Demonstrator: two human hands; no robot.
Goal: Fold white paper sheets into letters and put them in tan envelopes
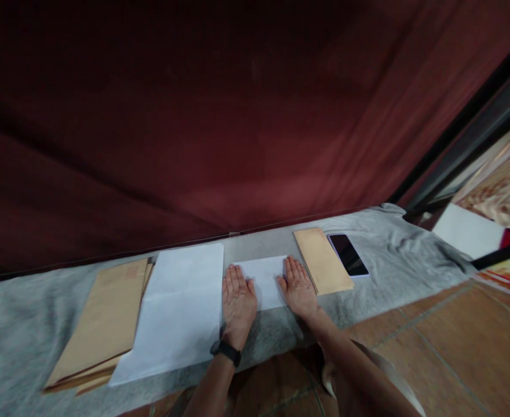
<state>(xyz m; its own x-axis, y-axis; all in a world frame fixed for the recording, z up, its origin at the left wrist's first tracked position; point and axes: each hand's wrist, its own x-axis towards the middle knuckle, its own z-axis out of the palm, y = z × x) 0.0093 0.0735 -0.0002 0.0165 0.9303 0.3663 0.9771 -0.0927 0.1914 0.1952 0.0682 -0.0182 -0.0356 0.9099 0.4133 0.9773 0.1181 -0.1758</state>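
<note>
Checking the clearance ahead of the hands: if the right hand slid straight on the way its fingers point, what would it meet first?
The right hand lies flat, fingers pointing toward the dark red curtain. Bare grey cloth lies ahead, so the curtain probably comes first; the tan envelope stays beside it.

White paper (pixel 263 281) — grey cloth (pixel 393 249)

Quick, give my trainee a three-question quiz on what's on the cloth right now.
1. True or false: both hands lie flat on the folded sheet.
2. What lies directly right of the single envelope? A) phone B) scissors C) cup
3. Which wrist wears a dark band?

Key:
1. True: left hand and right hand press palm-down on its ends.
2. A, the phone.
3. The left, band.

Also there: paper stack, envelope stack, grey cloth.
</note>
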